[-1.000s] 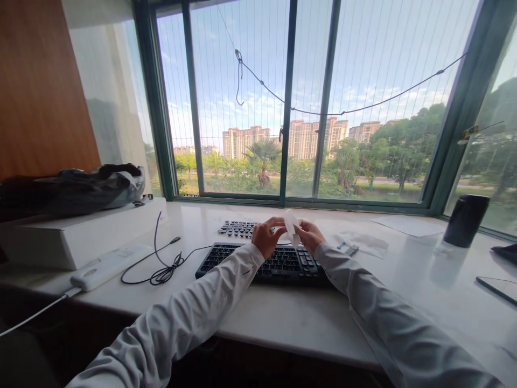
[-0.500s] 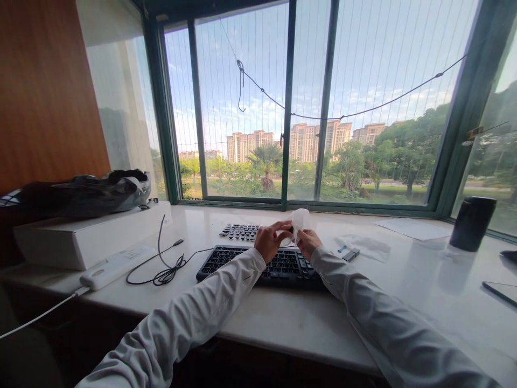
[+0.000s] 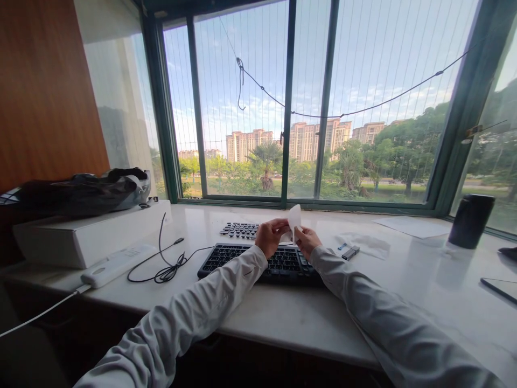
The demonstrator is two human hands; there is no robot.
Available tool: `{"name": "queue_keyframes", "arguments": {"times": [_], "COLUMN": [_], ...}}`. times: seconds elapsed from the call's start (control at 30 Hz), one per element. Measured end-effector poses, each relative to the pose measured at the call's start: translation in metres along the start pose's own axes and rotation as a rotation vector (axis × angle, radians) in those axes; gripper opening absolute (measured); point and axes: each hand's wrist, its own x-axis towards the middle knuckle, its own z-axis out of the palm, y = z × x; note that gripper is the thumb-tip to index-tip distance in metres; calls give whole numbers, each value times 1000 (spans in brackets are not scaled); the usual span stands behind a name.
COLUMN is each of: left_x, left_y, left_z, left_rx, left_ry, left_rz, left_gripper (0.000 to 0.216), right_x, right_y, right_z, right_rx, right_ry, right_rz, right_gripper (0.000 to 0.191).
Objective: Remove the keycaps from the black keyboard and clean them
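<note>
A thin white wipe (image 3: 294,216) stands up between my hands, above a black keyboard (image 3: 230,253). My right hand (image 3: 308,242) pinches its lower part from the right. My left hand (image 3: 270,238) is closed at its left side, the fingertips pressed to the wipe; anything small inside the fold is hidden. Many of the keyboard's keys show bare sockets, and my wrists and sleeves cover its middle. Behind it, loose black keycaps (image 3: 239,230) lie in rows on the white tabletop (image 3: 258,318).
On the left are a coiled black cable (image 3: 165,275), a white power strip (image 3: 117,265) and a white box (image 3: 52,242) with a black bag (image 3: 81,194) on top. To the right lie a small grey-black object (image 3: 350,253), clear plastic (image 3: 369,245), paper (image 3: 412,227) and a black cylinder (image 3: 472,222).
The wipe has turned from a bunched, wider shape to a narrower upright fold. A dark spot that showed between my fingers is now hidden. Both hands stay in nearly the same place.
</note>
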Motion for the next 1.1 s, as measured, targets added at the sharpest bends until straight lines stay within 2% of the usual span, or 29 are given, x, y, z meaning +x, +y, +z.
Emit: {"name": "queue_keyframes", "arguments": {"times": [0.2,0.37,0.6,0.9,1.1], "left_x": [-5,-5,-6,-14,-10], "left_y": [1,-2,2,9,5], "left_z": [4,4,4,-2,-9], "left_rx": [73,76,50,381,425], "left_ry": [-2,32,3,-16,-11], "left_rz": [-13,-11,-22,44,31], "left_gripper": [27,27,27,35,30], "right_x": [7,5,3,15,13], "right_y": [3,2,-1,16,15], "right_z": [-8,-6,-5,-17,-15], "right_rx": [-7,-11,10,-76,-80], "right_ry": [45,34,22,81,89], "right_rz": [-9,-1,7,33,77], "right_gripper": [40,38,42,42,36]}}
